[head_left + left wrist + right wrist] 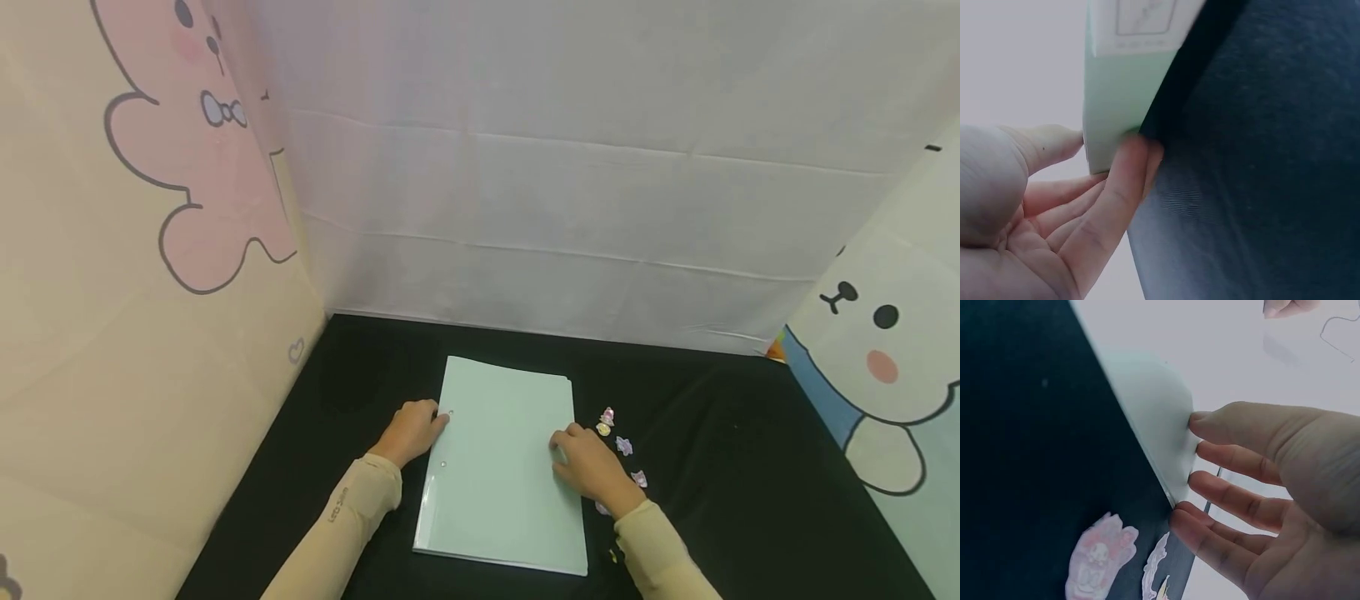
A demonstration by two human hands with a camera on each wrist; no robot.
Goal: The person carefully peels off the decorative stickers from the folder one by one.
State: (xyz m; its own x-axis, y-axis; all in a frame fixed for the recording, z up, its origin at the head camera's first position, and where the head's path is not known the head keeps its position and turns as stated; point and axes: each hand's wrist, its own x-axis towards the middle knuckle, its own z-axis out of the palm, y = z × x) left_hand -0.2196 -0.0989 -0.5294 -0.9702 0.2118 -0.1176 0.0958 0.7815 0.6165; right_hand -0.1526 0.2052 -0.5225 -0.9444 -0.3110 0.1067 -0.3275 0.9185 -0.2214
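Note:
A pale green binder [498, 467] lies flat on the black tabletop, two small rivets near its left side. My left hand [414, 429] grips that side, thumb over the cover's edge; the left wrist view shows its fingers [1107, 206] against the labelled spine [1125, 87]. At the opposite edge is my right hand [596, 467], bent fingers and thumb holding the cover's rim. In the right wrist view the thumb [1229, 422] and fingertips meet the pale edge [1154, 419]. What the fingers do underneath is hidden.
Several small cartoon stickers [624, 446] lie right of the binder, some partly behind the right forearm. One pink sticker [1099, 557] shows near the right fingertips. Black cloth [720, 467] covers the table; printed curtains [217, 150] hang around it.

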